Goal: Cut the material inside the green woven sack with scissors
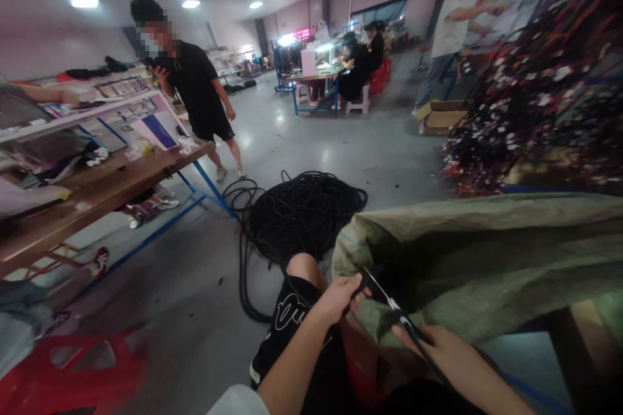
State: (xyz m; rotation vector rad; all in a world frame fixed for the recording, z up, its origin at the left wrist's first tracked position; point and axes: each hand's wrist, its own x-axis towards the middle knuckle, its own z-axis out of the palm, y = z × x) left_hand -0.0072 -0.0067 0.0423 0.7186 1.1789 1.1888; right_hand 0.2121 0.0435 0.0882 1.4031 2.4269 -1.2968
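My left hand (343, 298) is closed around a black cable or tube, mostly hidden by the fingers, just above my knee. In my right hand (435, 347) is a pair of scissors (393, 305) with dark handles, its blades pointing up and left close to my left fingers. Whether the blades touch the black cable I cannot tell. A large coil of black cable (306, 214) lies on the floor in front of me, with loose loops on its left side. Right behind both hands, a green woven sack (467, 220) gapes with a dark inside.
At the left stands a wooden-topped workbench (111, 191) with blue legs, and a red stool (82, 363) below it. One person (197, 78) in black stands beyond. Bundled wires (516, 104) hang at right, near a cardboard box (442, 117). People sit at a farther table (316, 74).
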